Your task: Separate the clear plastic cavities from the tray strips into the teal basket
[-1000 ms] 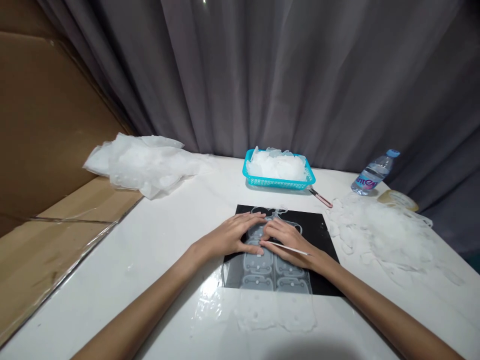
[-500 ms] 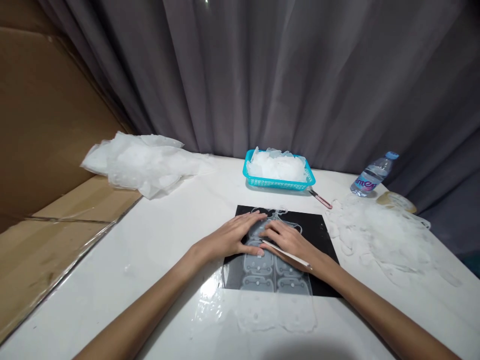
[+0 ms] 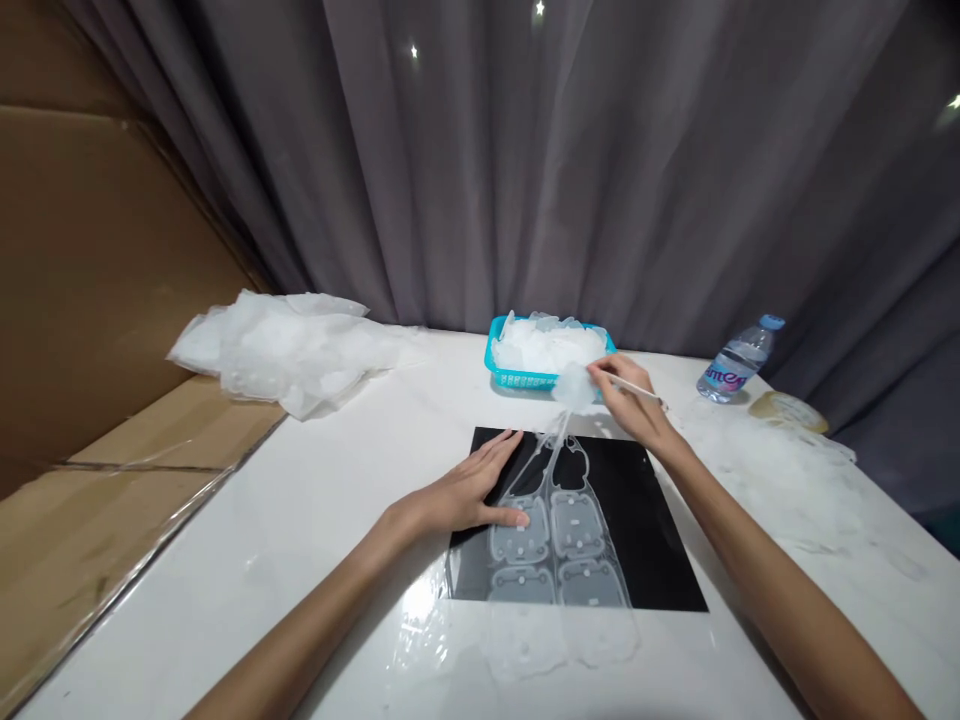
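My left hand lies spread, its fingers on the black sheet and its thumb on the clear plastic piece with rounded rectangular shapes. My right hand is closed round a thin white stick. Its fingertips also pinch a translucent, frosted piece, raised in front of the turquoise basket. Thin strands run from below that piece to the clear plastic on the sheet. The basket holds a heap of similar whitish pieces.
A translucent pile spreads over the right side of the white table. Behind it stand a water bottle and a yellowish round item. Crumpled white plastic lies back left, beside cardboard.
My right hand has moved up and away from the sheet, lifting a frosted piece towards the basket. My left hand stays on the sheet. The camera view has shifted slightly.
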A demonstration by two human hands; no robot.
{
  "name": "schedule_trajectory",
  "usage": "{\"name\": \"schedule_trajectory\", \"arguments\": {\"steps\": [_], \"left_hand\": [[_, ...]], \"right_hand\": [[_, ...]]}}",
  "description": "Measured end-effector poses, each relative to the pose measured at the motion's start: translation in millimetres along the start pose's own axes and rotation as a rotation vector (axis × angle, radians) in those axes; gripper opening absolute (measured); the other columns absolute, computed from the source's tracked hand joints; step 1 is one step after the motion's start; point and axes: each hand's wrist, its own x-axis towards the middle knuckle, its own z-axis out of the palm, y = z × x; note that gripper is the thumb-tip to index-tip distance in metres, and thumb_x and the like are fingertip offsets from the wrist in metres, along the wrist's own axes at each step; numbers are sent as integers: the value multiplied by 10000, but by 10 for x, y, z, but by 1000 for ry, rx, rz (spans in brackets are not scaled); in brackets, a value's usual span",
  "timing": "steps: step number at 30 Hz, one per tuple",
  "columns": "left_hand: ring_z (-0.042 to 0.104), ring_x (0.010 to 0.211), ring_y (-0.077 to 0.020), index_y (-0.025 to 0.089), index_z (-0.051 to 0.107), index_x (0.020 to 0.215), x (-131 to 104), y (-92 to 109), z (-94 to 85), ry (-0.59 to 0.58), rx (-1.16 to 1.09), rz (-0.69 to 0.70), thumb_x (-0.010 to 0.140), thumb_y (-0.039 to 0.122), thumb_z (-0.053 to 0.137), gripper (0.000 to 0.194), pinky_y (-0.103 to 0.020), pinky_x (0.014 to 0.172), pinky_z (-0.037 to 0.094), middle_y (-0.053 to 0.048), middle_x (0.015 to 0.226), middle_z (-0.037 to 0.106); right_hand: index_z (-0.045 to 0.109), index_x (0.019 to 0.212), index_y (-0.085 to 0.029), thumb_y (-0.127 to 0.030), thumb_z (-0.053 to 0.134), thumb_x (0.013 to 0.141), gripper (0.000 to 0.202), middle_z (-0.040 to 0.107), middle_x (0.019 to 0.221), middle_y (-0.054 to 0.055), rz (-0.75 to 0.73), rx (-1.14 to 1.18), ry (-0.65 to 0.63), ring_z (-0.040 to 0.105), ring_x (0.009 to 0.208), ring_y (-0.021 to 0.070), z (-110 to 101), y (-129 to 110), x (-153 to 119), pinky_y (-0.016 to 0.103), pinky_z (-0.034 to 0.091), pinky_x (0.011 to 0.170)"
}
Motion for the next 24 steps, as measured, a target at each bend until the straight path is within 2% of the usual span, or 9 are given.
{"name": "schedule_trajectory", "arguments": {"steps": [3, 5, 8, 10, 12, 15, 17, 21, 24], "left_hand": [[136, 1600, -413, 272, 51, 1687, -17, 56, -8, 73, -154, -46, 825, 641, 772, 1183, -591, 1286, 197, -152, 1756, 92], [214, 1584, -394, 277, 116, 1680, -2, 129, -5, 180, -286, -70, 793, 586, 827, 1178, -555, 1280, 239, -144, 1744, 163], [449, 1460, -365, 269, 425, 1572, 61, 269, 27, 350, -420, -14, 787, 495, 862, 927, -486, 1207, 367, -129, 1613, 457], [652, 1209, -325, 206, 675, 1311, 108, 357, 62, 392, -515, 2, 833, 476, 823, 569, -436, 1053, 488, -117, 1322, 704], [724, 962, -275, 158, 757, 1047, 140, 428, 92, 421, -641, -32, 860, 474, 792, 369, -383, 896, 534, -98, 1038, 786], [734, 889, -252, 144, 764, 949, 152, 500, 104, 475, -837, -102, 846, 455, 810, 330, -352, 843, 536, -107, 961, 805], [739, 913, -249, 150, 766, 986, 149, 528, 95, 512, -949, -130, 838, 443, 822, 332, -346, 851, 539, -117, 999, 810], [723, 897, -219, 153, 758, 988, 140, 539, 91, 582, -1037, -121, 826, 424, 840, 326, -306, 828, 530, -96, 988, 795], [695, 820, -188, 158, 740, 960, 128, 532, 117, 604, -1072, -114, 864, 441, 802, 305, -286, 775, 521, -57, 913, 758]], "right_hand": [[725, 886, -178, -481, 602, 957, 334, 737, 827, 53, -12, 168, -293, 686, 786, 201, 108, -286, -114, 306, 544, 738], [744, 925, -169, -483, 636, 954, 334, 743, 854, 57, -2, 357, -491, 691, 817, 196, 125, -467, -171, 300, 546, 766], [765, 924, -169, -477, 669, 948, 323, 730, 857, 51, 18, 477, -662, 663, 817, 186, 86, -640, -213, 296, 525, 767], [783, 961, -175, -481, 668, 950, 327, 725, 866, 50, 15, 454, -702, 644, 811, 184, 59, -680, -221, 294, 514, 746], [786, 1061, -191, -481, 658, 956, 334, 715, 866, 42, 9, 425, -656, 627, 800, 180, 35, -667, -220, 293, 505, 732], [769, 1159, -210, -477, 636, 973, 351, 656, 761, 7, 11, 362, -477, 575, 717, 158, -10, -599, -213, 282, 477, 698], [779, 1100, -203, -487, 614, 986, 347, 632, 740, -1, 23, 290, -419, 542, 678, 146, -40, -567, -222, 272, 444, 660], [765, 962, -194, -465, 517, 1043, 376, 662, 810, 11, -8, 138, -610, 583, 739, 155, -28, -617, -293, 270, 428, 677], [744, 946, -194, -481, 557, 1029, 352, 688, 889, 25, -120, 177, -732, 617, 820, 171, 66, -685, -366, 281, 456, 762]]}}
